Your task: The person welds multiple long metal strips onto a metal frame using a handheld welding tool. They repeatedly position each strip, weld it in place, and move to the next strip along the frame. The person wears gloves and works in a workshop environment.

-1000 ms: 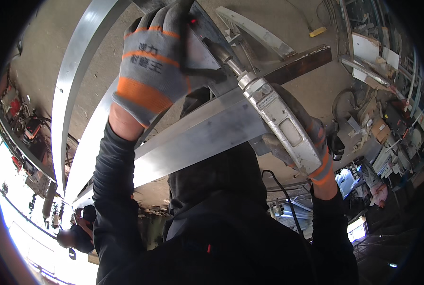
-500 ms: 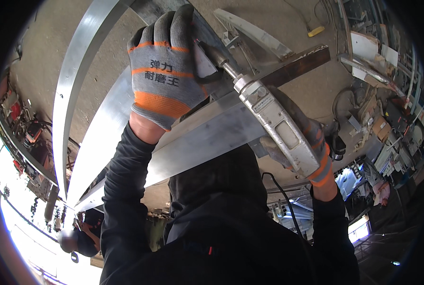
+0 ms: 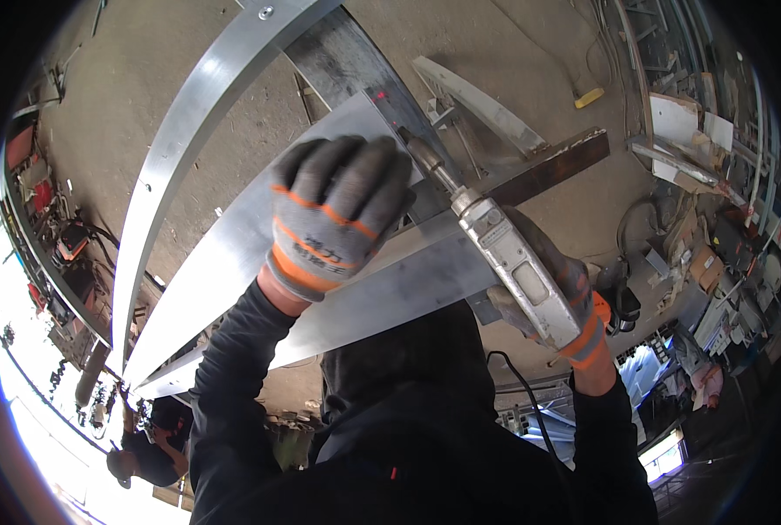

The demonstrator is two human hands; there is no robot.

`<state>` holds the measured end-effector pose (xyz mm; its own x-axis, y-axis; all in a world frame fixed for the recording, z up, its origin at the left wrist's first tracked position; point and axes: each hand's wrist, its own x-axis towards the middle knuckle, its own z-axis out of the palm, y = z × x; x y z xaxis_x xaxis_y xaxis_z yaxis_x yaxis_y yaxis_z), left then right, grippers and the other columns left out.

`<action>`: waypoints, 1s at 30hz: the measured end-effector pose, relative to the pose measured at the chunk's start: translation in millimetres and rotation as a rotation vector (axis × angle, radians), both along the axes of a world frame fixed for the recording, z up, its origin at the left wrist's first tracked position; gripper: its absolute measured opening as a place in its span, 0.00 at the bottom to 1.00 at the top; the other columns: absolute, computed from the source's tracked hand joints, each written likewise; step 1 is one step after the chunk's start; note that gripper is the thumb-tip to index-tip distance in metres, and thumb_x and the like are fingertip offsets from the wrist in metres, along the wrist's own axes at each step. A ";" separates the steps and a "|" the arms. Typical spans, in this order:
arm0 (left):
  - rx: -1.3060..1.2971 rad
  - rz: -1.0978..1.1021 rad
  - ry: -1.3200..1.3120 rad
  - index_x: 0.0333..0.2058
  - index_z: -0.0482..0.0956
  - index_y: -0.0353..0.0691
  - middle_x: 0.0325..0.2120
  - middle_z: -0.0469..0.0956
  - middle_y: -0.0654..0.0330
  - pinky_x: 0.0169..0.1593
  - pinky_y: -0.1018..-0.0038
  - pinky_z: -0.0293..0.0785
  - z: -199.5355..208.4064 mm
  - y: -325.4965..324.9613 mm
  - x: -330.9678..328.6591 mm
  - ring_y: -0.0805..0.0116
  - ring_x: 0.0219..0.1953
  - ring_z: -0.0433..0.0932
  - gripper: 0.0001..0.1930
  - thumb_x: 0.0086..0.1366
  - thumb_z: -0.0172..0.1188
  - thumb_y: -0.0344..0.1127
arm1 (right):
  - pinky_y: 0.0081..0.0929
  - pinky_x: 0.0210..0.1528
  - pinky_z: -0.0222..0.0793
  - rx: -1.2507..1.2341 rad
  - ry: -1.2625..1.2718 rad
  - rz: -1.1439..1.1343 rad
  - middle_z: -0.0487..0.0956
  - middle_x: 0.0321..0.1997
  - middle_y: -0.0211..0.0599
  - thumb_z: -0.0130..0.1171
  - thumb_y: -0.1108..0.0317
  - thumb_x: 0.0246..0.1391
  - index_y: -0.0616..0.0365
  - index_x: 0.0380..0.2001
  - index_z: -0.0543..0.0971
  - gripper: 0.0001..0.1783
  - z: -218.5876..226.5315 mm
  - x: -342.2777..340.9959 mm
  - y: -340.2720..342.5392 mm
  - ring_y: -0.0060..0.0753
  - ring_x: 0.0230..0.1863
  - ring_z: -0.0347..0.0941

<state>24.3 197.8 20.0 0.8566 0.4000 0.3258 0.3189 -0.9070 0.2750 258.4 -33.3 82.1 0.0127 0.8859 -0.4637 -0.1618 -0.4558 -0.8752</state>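
The middle bar (image 3: 224, 262), bright metal, is the landmark; its upper end overlaps the dark steel beam (image 3: 342, 57). The gloved left hand (image 3: 342, 206) is over that end, fingers curled; whether it grips or merely rests cannot be told. The right hand (image 3: 552, 280) is clasped around a silver nozzle gun (image 3: 517, 262), judged to be a laser welder, on the right side of the middle bar, nozzle just beside its upper end.

Progress: judged part-way, with attention at that end. A red light spot (image 3: 380, 94) shows by the bar's tip; no finished seam can be made out. The right bar (image 3: 390, 280) and left bar (image 3: 176, 153) flank the middle bar; their joints, and the amount remaining, cannot be determined.
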 end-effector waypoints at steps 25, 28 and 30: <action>-0.021 -0.119 0.103 0.56 0.90 0.57 0.60 0.83 0.63 0.57 0.55 0.79 -12.8 -2.5 -13.2 0.57 0.56 0.79 0.21 0.63 0.70 0.37 | 0.21 0.20 0.75 -0.382 1.108 -0.621 0.80 0.39 0.44 0.61 0.39 0.74 0.67 0.68 0.78 0.40 36.5 -43.6 45.3 0.24 0.21 0.75; 0.017 -0.135 0.147 0.56 0.91 0.55 0.62 0.83 0.62 0.52 0.56 0.81 -10.8 -2.1 -16.6 0.58 0.53 0.80 0.21 0.63 0.69 0.37 | 0.23 0.23 0.81 -0.507 1.001 -0.762 0.83 0.42 0.49 0.56 0.42 0.78 0.70 0.70 0.75 0.39 52.2 -53.4 58.7 0.27 0.22 0.78; 0.014 -0.165 0.186 0.57 0.91 0.55 0.64 0.83 0.60 0.51 0.55 0.81 -10.2 -0.9 -19.3 0.58 0.52 0.80 0.22 0.63 0.68 0.38 | 0.24 0.22 0.81 -0.508 0.881 -0.829 0.83 0.42 0.49 0.55 0.43 0.78 0.70 0.73 0.72 0.40 59.5 -56.4 65.7 0.27 0.21 0.77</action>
